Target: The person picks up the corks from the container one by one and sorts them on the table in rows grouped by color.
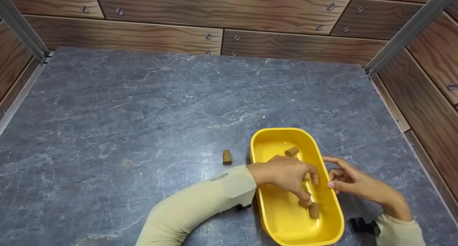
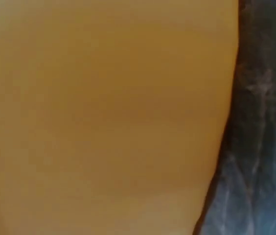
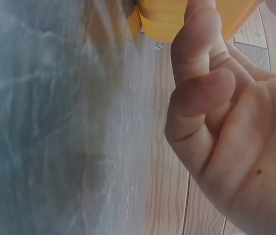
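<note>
A yellow tub [image 1: 266, 210] with rounded corners stands on the table, holding several brown cork stoppers. One cork [image 1: 292, 152] lies toward its far end. Another cork [image 1: 314, 210] lies nearer, beside a partly covered one. My left hand [image 1: 288, 172] reaches down inside the tub, fingers bent, a fingertip right at the partly covered cork [image 1: 304, 204]. I cannot tell whether it pinches a cork. The tub's yellow wall [image 2: 108, 117] fills most of the left wrist view. Outside the right wall, my right hand [image 1: 352, 180] touches the tub with relaxed, partly bent fingers [image 3: 192, 132].
A single cork [image 1: 227, 157] stands on the marbled grey table [image 1: 143, 106], left of the tub. Wood-patterned panels [image 1: 161, 6] close off the back and sides, with metal posts [image 1: 404, 31] at the corners.
</note>
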Tool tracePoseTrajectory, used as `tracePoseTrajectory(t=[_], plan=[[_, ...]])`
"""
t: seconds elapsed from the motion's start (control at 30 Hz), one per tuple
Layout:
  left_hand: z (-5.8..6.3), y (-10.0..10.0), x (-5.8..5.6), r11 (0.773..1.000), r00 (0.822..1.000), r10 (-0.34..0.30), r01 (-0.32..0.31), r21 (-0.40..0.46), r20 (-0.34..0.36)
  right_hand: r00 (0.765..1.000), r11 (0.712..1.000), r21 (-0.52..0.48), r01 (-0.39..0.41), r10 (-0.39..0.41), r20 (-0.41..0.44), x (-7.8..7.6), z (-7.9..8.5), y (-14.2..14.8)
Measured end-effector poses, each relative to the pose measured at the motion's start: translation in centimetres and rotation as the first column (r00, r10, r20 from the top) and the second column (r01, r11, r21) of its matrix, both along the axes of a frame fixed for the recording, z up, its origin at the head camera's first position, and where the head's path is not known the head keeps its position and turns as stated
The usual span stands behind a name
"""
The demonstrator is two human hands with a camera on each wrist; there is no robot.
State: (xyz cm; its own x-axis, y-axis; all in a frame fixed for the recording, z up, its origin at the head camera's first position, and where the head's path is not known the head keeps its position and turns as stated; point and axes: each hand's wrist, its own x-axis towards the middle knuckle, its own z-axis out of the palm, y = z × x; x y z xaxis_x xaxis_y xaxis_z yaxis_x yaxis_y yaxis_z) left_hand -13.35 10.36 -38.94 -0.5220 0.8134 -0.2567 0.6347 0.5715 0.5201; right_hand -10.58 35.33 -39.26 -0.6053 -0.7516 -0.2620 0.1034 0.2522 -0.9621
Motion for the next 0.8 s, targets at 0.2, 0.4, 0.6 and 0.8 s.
tracePoseTrajectory(t=[0.2,0.4,0.6,0.8], plan=[[-0.8,0.5,0.0,0.999,1.0,0.014,-0.014,-0.043,0.001,1.0,1.0,0.005,0.008,-0.008,0.004,0.0,0.0,0.0],[-1.5,0.7,0.0,0.996,1.0,-0.001,0.001,-0.086,-0.009,1.0,0.999,0.042,0.018,-0.018,-0.018,0.1,0.1,0.1],[-1.8,0.9,-0.1,0.993,1.0,-0.006,0.005,-0.117,-0.01,0.999,0.998,0.06,0.022,-0.02,-0.034,0.0,0.1,0.0],[-1.8,0.9,0.0,0.993,1.0,-0.02,0.021,-0.114,0.008,0.999,0.999,0.041,0.016,-0.015,-0.032,0.1,0.0,0.0]])
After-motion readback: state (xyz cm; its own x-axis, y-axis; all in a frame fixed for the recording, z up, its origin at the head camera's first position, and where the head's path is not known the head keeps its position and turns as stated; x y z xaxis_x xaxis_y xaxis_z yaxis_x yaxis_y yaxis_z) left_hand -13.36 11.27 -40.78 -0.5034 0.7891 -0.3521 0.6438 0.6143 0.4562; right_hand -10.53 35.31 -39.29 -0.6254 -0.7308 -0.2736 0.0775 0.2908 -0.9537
